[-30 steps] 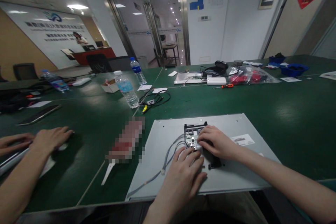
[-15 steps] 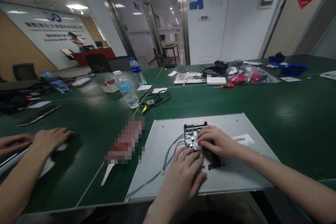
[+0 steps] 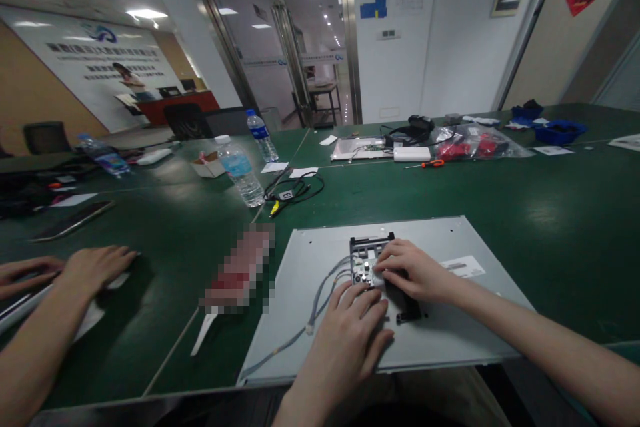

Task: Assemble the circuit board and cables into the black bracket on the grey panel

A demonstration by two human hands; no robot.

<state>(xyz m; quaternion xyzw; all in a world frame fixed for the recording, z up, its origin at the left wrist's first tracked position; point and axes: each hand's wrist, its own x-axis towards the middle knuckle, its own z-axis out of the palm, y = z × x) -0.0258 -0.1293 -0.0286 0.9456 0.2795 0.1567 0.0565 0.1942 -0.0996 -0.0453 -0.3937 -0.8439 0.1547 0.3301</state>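
Observation:
A grey metal panel [image 3: 450, 320] lies flat on the green table in front of me. A small black circuit module [image 3: 367, 260] sits on its middle, with grey cables [image 3: 320, 293] running off to the left. My left hand [image 3: 350, 337] rests palm down on the panel, fingers stretched toward the module's near edge. My right hand [image 3: 413, 270] lies over the module's right side, fingers curled and pressing on it. Whether they grip a part I cannot make out.
Another person's hands [image 3: 93, 267] rest on the table at the left. A water bottle [image 3: 240, 170], black cables [image 3: 295, 190], a phone [image 3: 75, 219], an orange screwdriver [image 3: 429, 164] and a plastic bag of parts [image 3: 475, 143] lie farther back.

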